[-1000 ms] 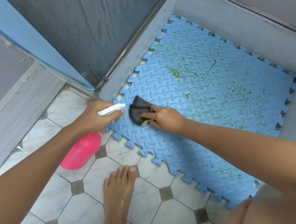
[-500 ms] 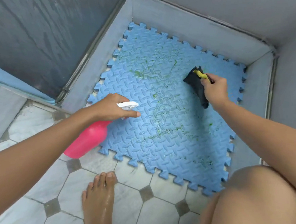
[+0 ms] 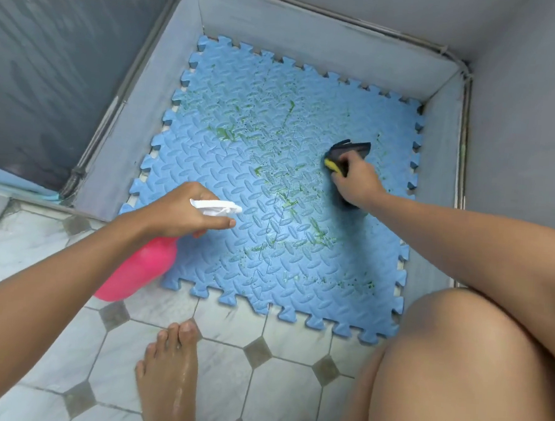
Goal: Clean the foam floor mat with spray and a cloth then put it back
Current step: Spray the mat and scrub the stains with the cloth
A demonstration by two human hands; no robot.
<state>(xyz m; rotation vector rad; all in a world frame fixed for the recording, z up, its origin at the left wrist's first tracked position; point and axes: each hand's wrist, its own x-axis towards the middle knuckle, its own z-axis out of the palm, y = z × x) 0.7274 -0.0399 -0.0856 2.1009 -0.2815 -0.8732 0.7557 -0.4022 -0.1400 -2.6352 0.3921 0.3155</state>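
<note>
A blue foam floor mat [image 3: 238, 181] with interlocking edges lies flat in a grey corner, spattered with green stains across its middle and right. My left hand [image 3: 184, 212] grips the white trigger head of a pink spray bottle [image 3: 137, 269], held over the mat's near left corner with the nozzle facing right. My right hand [image 3: 354, 179] holds a dark cloth [image 3: 352, 149] with a yellow patch and presses it onto the mat's right side.
Grey walls [image 3: 314, 38] enclose the mat at the back, left and right. Pale marble floor tiles [image 3: 229, 318] with dark diamond insets lie in front. My bare left foot [image 3: 169, 377] stands on the tiles and my right knee [image 3: 456, 361] fills the lower right.
My right hand carried the cloth from the mat's near left corner across to the right side and has brought it down onto the mat. The spray bottle stays in my left hand.
</note>
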